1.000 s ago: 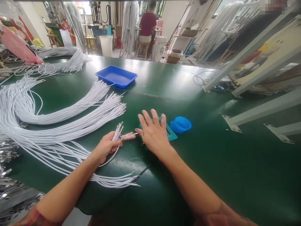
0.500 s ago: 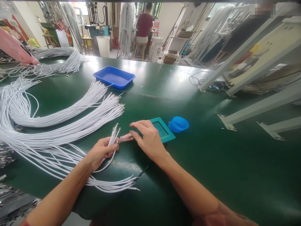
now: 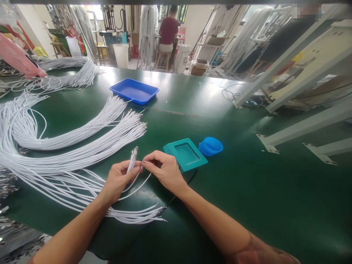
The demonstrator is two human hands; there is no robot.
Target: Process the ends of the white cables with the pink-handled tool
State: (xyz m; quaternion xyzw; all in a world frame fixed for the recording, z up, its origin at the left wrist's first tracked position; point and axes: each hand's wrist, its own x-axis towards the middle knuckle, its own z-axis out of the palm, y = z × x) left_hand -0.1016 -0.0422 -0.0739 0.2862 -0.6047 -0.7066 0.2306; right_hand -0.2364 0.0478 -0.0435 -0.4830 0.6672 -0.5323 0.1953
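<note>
**White wires gripped in both hands at green workbench**

Head view: a small bunch of white wires (image 3: pixel 132 158) is held upright in the closed left hand (image 3: pixel 118 178), just left of the teal tray (image 3: pixel 185 154). The right hand (image 3: pixel 162 171) is pinched shut on one wire end at the bunch's tip, fingertips touching the left hand. A blue cup (image 3: pixel 211 146) lies touching the teal tray's right side. Long wire bundles (image 3: pixel 71 146) are spread well to the tray's left; a blue tray (image 3: pixel 134 90) sits far beyond it
</note>
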